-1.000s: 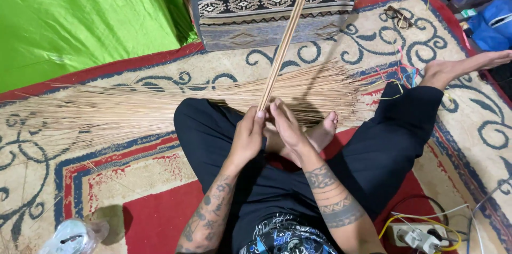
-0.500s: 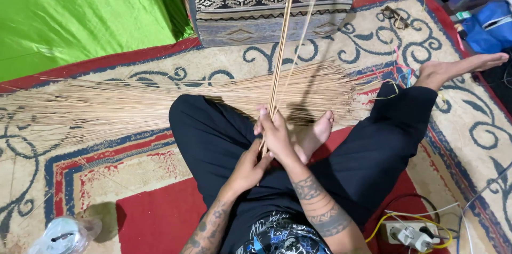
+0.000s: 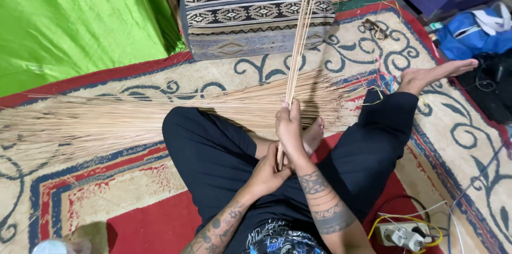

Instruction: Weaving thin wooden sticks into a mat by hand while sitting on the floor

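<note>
Both hands close on one thin bundle of sticks [image 3: 298, 46], held nearly upright over the lap. Right hand [image 3: 289, 128] wraps the bundle higher up, fingers curled round it and thumb on top, which keeps the sticks packed together and steady. Left hand [image 3: 268, 171] sits just below at about 7 o'clock from the right, closed round the bundle's lower ends, so the butts stay level and do not splay. From the hands the bundle rises toward 12 o'clock and leaves the top of the frame, tilted a little to the right.

At 5 o'clock from the hands, close to the body, a power strip [image 3: 401, 234] lies on the rug [image 3: 106, 200] with yellow and white cables looping off it, out of the way of the legs. The person sits with legs folded and one bare foot [image 3: 434, 74] stretched out toward 2 o'clock, which leaves a hollow in front for working.

Just beyond the knees, a big loose pile of sticks [image 3: 133, 118] lies flat across the rug from 9 o'clock to about 1 o'clock, within easy reach of either hand. Farther, at 12 o'clock, a patterned cushion [image 3: 256, 17] stands behind the pile. Green cloth [image 3: 74, 19] fills the 10 o'clock corner, and a blue bag [image 3: 469, 35] lies at 2 o'clock.
</note>
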